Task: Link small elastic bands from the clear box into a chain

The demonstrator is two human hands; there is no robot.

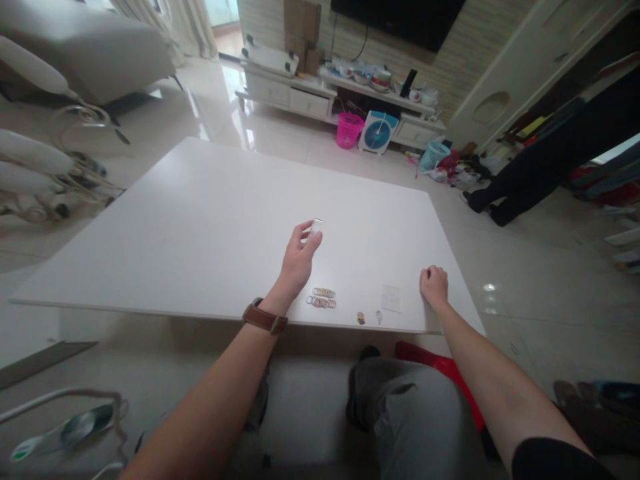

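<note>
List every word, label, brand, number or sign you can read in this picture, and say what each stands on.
No text is readable.
Television: any mark is too blurred.
Blue-and-white fan: too small.
Pale square on the table: too faint to tell.
Clear item in the left hand: too small.

The left hand [299, 257] held a small clear item [316, 228] above the surface [240, 220]; rings [323, 297] lay near its front edge.
</note>
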